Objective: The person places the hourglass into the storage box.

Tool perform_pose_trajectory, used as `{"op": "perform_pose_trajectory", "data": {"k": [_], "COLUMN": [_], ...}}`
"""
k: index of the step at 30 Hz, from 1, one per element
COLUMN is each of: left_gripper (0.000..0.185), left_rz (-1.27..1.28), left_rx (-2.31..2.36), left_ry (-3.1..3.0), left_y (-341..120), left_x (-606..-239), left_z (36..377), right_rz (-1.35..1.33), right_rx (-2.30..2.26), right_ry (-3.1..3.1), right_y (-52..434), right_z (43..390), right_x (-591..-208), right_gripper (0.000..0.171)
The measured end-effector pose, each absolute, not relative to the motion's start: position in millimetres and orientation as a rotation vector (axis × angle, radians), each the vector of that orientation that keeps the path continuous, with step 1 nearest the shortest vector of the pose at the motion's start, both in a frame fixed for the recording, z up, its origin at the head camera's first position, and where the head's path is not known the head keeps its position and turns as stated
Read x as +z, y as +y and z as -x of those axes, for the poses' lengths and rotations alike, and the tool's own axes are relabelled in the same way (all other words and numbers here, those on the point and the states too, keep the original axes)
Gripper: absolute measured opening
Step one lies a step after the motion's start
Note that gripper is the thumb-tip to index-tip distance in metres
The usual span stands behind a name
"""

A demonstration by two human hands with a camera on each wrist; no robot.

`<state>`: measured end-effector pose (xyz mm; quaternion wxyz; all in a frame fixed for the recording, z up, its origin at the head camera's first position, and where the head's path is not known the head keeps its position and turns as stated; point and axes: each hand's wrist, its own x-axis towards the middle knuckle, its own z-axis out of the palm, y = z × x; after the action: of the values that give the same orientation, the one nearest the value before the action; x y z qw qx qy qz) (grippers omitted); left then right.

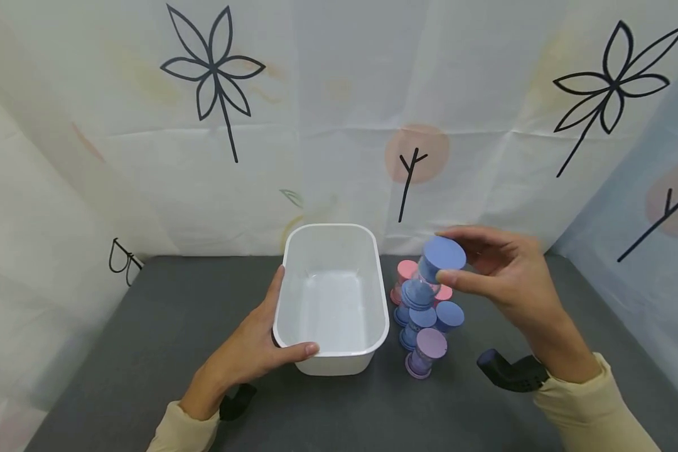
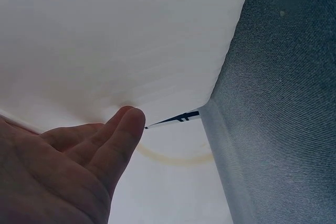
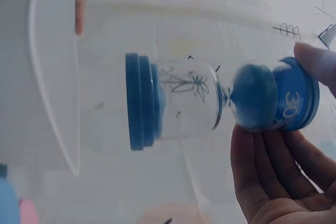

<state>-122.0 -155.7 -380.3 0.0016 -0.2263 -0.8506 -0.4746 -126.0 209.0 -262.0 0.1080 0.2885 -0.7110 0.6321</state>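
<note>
My right hand holds a blue sand timer by its upper end, between thumb and fingers. The right wrist view shows its clear glass, blue sand and a "30" on the cap. It is tilted and raised over a group of timers beside the tub. My left hand holds the white plastic tub at its near left corner, with the thumb over the front rim. In the left wrist view, its fingers press against the tub's outer wall. The tub's inside shows nothing in it.
Right of the tub stand a purple timer, blue timers and pink timers, close together and partly hidden. They stand on a dark grey tabletop. A white patterned cloth hangs behind it.
</note>
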Motion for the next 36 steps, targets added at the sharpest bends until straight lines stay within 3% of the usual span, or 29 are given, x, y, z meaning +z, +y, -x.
{"op": "perform_pose_trajectory", "data": {"k": [7, 20, 36], "left_gripper": [0.126, 0.126, 0.125], "left_rz": [0.705, 0.761, 0.768], "left_rx": [-1.496, -1.609, -1.644], "left_ry": [-2.667, -2.630, -2.624], "left_y": [-157.3, -156.5, -157.3], "left_x": [-381.0, -380.4, -380.5], "left_z": [121.4, 124.9, 127.2], "right_rz": [-0.731, -0.724, -0.445], "right_rx": [1.959, 2.117, 2.203], "right_ry": [-2.129, -2.169, -2.221], "right_y": [172.7, 112.9, 51.4], "right_z": [155.0, 212.1, 253.1], "right_x": [-252.8, -247.6, -294.4], "right_gripper": [0.040, 0.043, 0.038]}}
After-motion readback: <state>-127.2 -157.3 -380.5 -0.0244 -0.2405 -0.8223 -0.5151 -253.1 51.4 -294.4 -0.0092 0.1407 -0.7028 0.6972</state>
